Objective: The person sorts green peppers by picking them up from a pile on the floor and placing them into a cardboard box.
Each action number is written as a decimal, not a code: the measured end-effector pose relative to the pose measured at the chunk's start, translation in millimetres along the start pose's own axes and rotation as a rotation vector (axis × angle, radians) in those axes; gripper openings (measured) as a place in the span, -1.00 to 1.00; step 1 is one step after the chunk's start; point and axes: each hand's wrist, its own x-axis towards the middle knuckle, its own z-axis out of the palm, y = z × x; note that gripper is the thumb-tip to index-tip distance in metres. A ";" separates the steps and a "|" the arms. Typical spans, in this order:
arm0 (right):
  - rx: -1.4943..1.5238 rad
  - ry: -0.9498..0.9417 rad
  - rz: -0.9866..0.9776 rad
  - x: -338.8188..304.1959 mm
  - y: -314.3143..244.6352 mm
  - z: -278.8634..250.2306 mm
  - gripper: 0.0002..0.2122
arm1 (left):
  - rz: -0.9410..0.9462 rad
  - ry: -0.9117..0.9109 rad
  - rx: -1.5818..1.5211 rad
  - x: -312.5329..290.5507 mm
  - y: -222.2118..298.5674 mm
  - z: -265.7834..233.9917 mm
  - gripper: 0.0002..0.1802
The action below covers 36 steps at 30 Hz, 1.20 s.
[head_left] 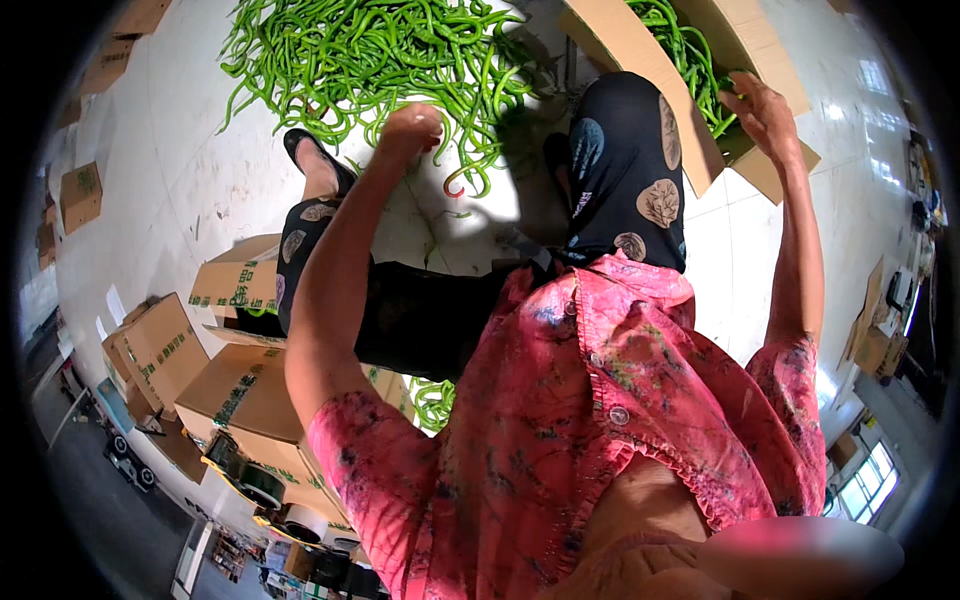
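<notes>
A big heap of long green peppers (370, 50) lies on the pale floor ahead of my knees. My left hand (410, 130) is curled at the heap's near edge with its back toward me, so its fingers are hidden. One curved pepper with a reddish tip (462, 183) lies just beside it. My right hand (765, 110) reaches out with fingers apart over an open cardboard box (640, 50). That box holds more green peppers (690, 60). The hand rests at the edge of them, by the box's flap.
I sit in a pink patterned shirt and dark patterned trousers, one foot in a black shoe (318, 160). Closed and open cardboard boxes (240, 390) stack at my left, with tape rolls (305, 520) below. Flat cartons (80, 195) lie farther left.
</notes>
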 end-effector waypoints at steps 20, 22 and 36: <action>0.042 -0.113 -0.992 12.2 -243.4 63.3 -0.72 | 0.522 0.513 0.881 135.6 -39.1 104.7 -0.85; 0.024 -0.150 -0.886 10.6 -248.5 61.2 -0.67 | 0.555 0.442 0.990 160.1 -23.5 98.9 -0.86; -0.069 -0.148 -0.966 4.5 -243.5 44.2 -0.64 | 0.624 0.172 1.477 259.9 -10.9 77.6 -0.82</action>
